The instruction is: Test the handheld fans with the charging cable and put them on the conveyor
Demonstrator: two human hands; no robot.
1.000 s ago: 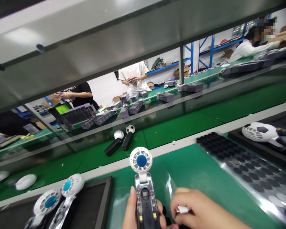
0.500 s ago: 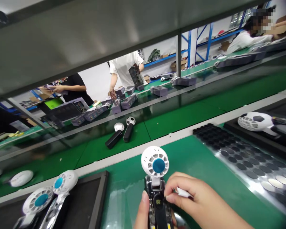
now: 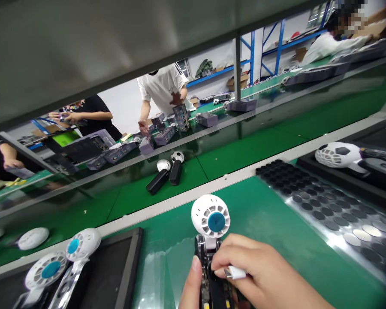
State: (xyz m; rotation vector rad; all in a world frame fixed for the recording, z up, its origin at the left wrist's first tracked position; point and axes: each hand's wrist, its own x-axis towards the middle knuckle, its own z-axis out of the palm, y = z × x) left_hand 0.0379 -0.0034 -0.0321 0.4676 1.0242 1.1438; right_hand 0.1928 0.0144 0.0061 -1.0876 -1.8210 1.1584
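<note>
I hold the handheld fan (image 3: 211, 216) upright over the near edge of the green desk (image 3: 263, 214), with its white head and blue hub pointing away from me. My left hand (image 3: 193, 285) is wrapped round the handle from below, the thumb laid along its left edge. My right hand (image 3: 260, 274) comes in from the right. Its fingers (image 3: 231, 253) are pinched together on a small white piece (image 3: 236, 272), right up against the handle just below the head.

To do this well, I judge that the left grip should be firm so the handle cannot twist. The right pinch should be light, and the piece squared to the handle before any pressure goes on. I cannot tell whether the piece already meets the handle, because my own knuckles hide that spot.

The sheet of dark round pads (image 3: 309, 193) lies well apart to the right. The black tray (image 3: 128, 266) sits at the near left.
</note>
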